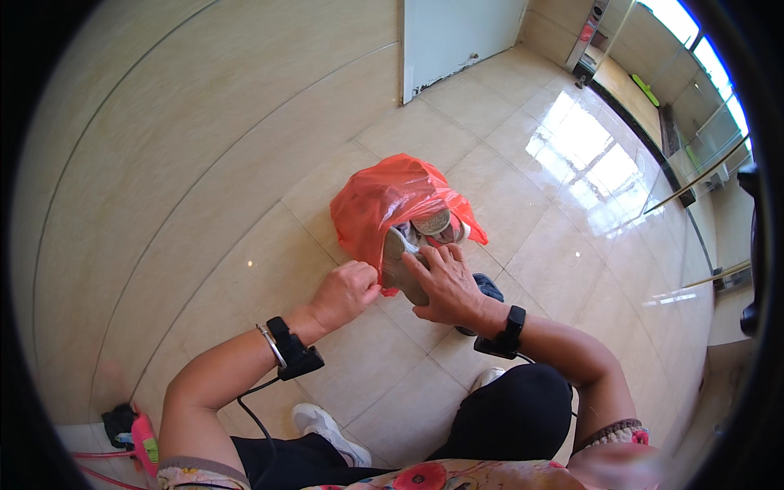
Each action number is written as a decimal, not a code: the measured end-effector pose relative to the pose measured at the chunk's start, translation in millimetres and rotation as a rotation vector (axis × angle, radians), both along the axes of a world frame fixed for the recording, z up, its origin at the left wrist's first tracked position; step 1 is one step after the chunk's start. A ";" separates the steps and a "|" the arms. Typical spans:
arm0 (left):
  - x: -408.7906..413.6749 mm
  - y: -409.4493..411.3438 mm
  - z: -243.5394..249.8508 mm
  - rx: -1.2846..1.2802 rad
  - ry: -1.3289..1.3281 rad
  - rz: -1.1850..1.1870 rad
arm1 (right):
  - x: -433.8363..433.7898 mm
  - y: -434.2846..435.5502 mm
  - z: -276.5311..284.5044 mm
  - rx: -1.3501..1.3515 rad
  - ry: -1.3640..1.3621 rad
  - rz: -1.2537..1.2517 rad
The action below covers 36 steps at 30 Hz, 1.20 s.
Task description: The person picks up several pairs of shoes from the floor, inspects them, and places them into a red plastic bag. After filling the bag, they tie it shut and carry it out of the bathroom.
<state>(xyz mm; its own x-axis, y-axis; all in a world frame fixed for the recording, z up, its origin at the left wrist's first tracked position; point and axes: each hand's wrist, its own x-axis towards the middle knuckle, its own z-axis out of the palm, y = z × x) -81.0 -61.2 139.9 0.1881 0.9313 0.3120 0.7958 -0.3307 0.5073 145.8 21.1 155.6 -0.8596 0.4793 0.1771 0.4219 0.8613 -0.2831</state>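
A red plastic bag (398, 190) lies on the tiled floor, its mouth turned towards me, with several shoes inside. My left hand (349, 288) is closed on the edge of the bag at its lower left. My right hand (450, 282) grips a shoe (398, 266) with its greyish-brown sole facing up at the mouth of the bag. Behind it the sole of another shoe (432, 222) shows, beside a pale one. A dark blue shoe (488, 288) rests on the floor, partly hidden by my right hand and wrist.
A tiled wall (184, 153) rises at the left, with a white door (459, 37) beyond the bag. A glass shower partition with a dark sill (643, 135) runs along the right. At the lower left stand a pink broom or brush (146, 441) and a black bundle (119, 424).
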 end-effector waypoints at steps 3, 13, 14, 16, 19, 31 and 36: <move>2.0 -6.5 4.8 -0.071 -0.027 0.089 | -8.1 -3.5 4.4 -0.042 0.031 -0.026; -6.6 2.6 -8.6 -0.184 -0.096 0.307 | -2.7 -2.3 4.4 0.007 0.120 -0.033; -8.4 3.6 -11.6 -0.176 -0.092 0.279 | -1.8 -3.3 2.4 0.017 0.132 -0.024; -11.7 2.7 -15.2 -0.156 -0.201 0.254 | 2.2 -5.7 -0.7 0.002 0.136 -0.043; -15.0 -3.8 -13.5 -0.122 -0.219 0.186 | 7.4 -7.1 -3.9 -0.037 0.114 -0.056; -1.8 -5.5 6.2 -0.106 -0.209 0.072 | -62.9 11.0 -3.1 -0.014 0.139 -0.150; -1.0 -8.1 8.3 -0.183 -0.332 0.123 | -41.8 8.4 1.9 -0.081 0.285 -0.110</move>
<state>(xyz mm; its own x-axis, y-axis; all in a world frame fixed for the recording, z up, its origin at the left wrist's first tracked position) -82.0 -69.3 148.2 -0.0117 0.9864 0.1640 0.6069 -0.1234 0.7852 103.9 29.5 157.5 -0.7229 0.5891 0.3611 0.4053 0.7848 -0.4688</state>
